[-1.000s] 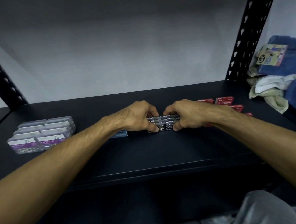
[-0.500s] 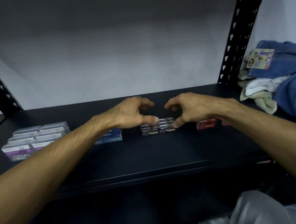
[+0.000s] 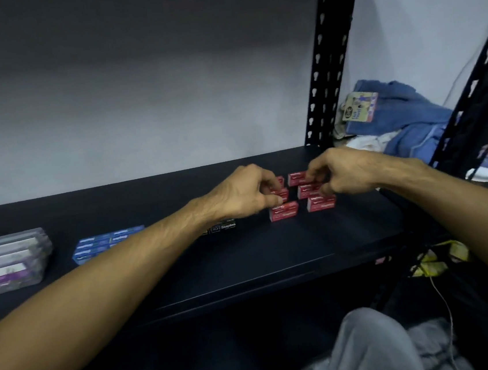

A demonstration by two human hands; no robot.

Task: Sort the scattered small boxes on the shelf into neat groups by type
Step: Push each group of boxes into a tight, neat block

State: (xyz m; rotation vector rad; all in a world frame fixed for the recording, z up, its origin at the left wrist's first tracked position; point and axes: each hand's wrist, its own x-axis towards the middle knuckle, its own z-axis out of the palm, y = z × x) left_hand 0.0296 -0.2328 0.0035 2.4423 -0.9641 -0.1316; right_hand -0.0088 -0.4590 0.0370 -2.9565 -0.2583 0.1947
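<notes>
1. Boxes in red [image 3: 284, 211] — the staple packs being gathered — lie toward the right end of the black shelf [image 3: 274, 254], in two loose columns with gaps between them, not yet squared into a block.
2. The left hand [image 3: 242, 195] reaches over the left column, its fingers curled down at the rear red packs; whether they actually pinch one is too blurred to tell.
3. The right hand [image 3: 342, 174] hovers at the right column, fingers bent and close together at the back packs; again the contact is unclear.
4. Just left of the red set a black staple box [image 3: 223, 227] peeks out from under the left forearm, then a blue group [image 3: 107, 244], then clear paper-clip cases [image 3: 7, 264] at the far left — each already bunched by type.
5. Beyond the black upright [image 3: 329, 64], blue and white towels [image 3: 404, 119] sit heaped on the neighbouring shelf.
6. Judgement on risk: the packs are small and light, so a squeeze from both sides could make one pop up or rotate out of line. The left forearm passes low over the black box, and dragging it back could scatter that finished group.
7. Pushing the right column outward could send the nearest pack toward the shelf's right edge.
</notes>
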